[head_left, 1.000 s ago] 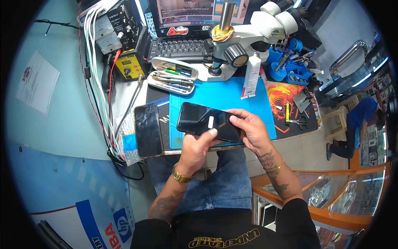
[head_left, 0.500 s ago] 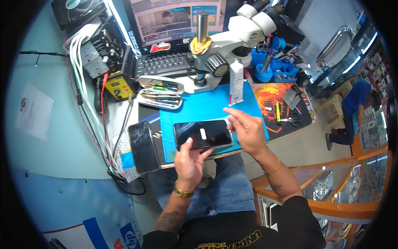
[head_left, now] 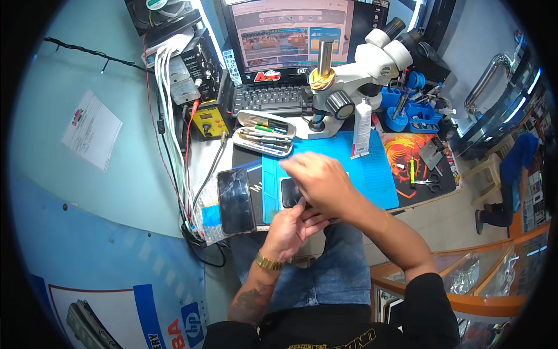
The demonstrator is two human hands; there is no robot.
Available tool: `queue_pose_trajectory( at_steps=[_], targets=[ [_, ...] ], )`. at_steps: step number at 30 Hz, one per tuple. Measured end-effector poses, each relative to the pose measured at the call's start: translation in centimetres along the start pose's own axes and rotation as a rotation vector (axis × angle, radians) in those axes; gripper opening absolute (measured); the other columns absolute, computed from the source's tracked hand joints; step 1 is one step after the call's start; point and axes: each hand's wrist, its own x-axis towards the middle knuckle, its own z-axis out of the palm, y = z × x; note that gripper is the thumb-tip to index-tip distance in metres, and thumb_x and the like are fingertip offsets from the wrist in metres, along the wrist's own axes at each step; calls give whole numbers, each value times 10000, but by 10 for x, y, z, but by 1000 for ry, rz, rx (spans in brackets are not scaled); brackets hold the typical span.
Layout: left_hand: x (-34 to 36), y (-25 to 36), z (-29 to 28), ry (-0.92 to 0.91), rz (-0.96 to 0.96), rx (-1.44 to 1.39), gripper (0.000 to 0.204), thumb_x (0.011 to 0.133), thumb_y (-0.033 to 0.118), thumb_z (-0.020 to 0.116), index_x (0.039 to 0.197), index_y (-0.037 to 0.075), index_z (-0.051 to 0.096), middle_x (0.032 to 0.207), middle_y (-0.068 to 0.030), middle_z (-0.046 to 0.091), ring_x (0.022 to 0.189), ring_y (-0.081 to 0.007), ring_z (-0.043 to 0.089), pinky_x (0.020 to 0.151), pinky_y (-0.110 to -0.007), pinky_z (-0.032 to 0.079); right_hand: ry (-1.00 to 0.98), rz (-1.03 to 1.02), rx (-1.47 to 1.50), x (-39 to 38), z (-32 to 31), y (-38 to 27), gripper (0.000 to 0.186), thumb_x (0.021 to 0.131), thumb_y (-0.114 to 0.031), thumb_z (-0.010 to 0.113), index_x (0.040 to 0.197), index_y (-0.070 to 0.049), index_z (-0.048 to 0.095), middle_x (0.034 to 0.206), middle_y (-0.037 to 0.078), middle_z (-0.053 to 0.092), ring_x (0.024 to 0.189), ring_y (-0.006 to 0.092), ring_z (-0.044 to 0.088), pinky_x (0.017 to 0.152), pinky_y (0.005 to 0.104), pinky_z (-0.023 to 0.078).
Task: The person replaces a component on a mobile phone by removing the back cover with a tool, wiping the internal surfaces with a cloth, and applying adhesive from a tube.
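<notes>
A smartphone (head_left: 289, 193) with a dark glossy screen lies over the blue work mat (head_left: 378, 183). Its near edge is in the grip of my left hand (head_left: 286, 234), thumb on top and fingers beneath. My right hand (head_left: 326, 185) crosses above the phone and hides most of it. Its fingertips point to the left and are blurred, so I cannot tell whether they hold anything. Left of the mat lies a second dark phone (head_left: 236, 200), screen up. Beyond my right hand a white tube (head_left: 361, 131) stands upright on the mat.
An open pencil case (head_left: 264, 135) of tools sits behind the mat, near the keyboard (head_left: 270, 99) and a microscope (head_left: 372, 61). Blue organizers (head_left: 421, 116), a yellow-green tool (head_left: 412, 171) and scissors (head_left: 430, 184) are at right. A power supply and cables (head_left: 165, 110) stand left. Another person (head_left: 514, 177) bends at far right.
My right hand has swept left across the phone, covering most of it. My left hand still grips its near edge. The whole view has shifted, so the desk appears farther right.
</notes>
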Motion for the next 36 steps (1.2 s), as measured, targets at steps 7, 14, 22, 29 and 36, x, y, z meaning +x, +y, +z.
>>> queue_pose_trajectory(
  at_steps=[7, 14, 22, 29, 36],
  targets=[
    [-5, -5, -1, -45, -166, 237, 582, 1112, 429, 373, 1273, -95, 569, 1101, -202, 697, 908, -281, 700, 819, -384, 596, -139, 101, -340, 120, 88, 57, 148, 798, -78, 646, 899, -56, 752, 935, 167, 744, 893, 340, 735, 759, 445, 590],
    [-46, -6, -14, -247, 127, 6, 407, 1102, 180, 400, 1474, 17, 431, 966, -133, 648, 586, -151, 540, 560, -275, 505, -184, 324, -458, 136, 124, 38, 233, 792, -197, 726, 993, -100, 792, 1100, 115, 696, 1128, 295, 588, 892, 435, 442],
    [-48, -14, -16, -31, 629, 643, 572, 928, -62, 537, 1489, 18, 455, 1473, -179, 512, 1333, -326, 547, 1086, -448, 477, 14, -19, -393, 136, 115, 49, 121, 797, -137, 645, 788, -125, 765, 852, 133, 749, 889, 320, 726, 761, 446, 584],
    [-24, 14, -2, 103, 1047, 1630, 748, 835, 191, 815, 1464, -17, 467, 1415, -235, 539, 1318, -412, 510, 1115, -460, 416, 367, -295, 259, 111, 20, 38, 158, 883, -183, 754, 997, -74, 764, 951, 87, 722, 925, 285, 686, 804, 396, 547],
    [10, 28, -9, 169, 975, 1868, 998, 760, 391, 863, 1547, 18, 374, 1448, -234, 520, 1382, -405, 456, 1170, -563, 316, 614, 365, 624, -78, -68, 19, 111, 960, -53, 677, 1027, 8, 741, 892, 64, 648, 807, 165, 648, 705, 303, 531]
  ],
)
